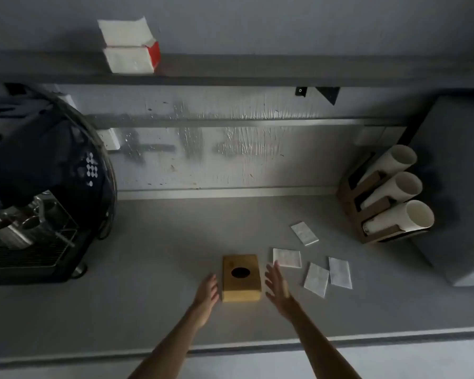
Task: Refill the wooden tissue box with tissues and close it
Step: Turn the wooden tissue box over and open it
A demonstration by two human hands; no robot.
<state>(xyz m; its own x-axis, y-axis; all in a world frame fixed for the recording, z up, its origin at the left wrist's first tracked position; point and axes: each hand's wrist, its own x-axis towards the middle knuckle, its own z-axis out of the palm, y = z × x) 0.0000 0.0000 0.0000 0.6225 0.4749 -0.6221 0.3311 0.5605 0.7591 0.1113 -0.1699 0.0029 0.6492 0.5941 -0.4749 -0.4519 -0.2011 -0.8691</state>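
A small wooden tissue box (241, 279) with a dark oval hole in its lid stands closed on the grey counter (153, 291). My left hand (208, 292) is open just left of the box, close to its side. My right hand (277, 283) is open just right of it, fingers spread, holding nothing. Several folded white tissues (316, 279) lie flat on the counter to the right of the box. Two packs of white tissues (129, 46), one with a red end, sit on the shelf high at the back left.
A black coffee machine (39, 187) with a metal drip grate fills the left side. A wooden holder with three stacks of paper cups (389, 195) lies at the right, beside a grey cabinet (454, 187). The counter's front edge (230, 348) runs below my forearms.
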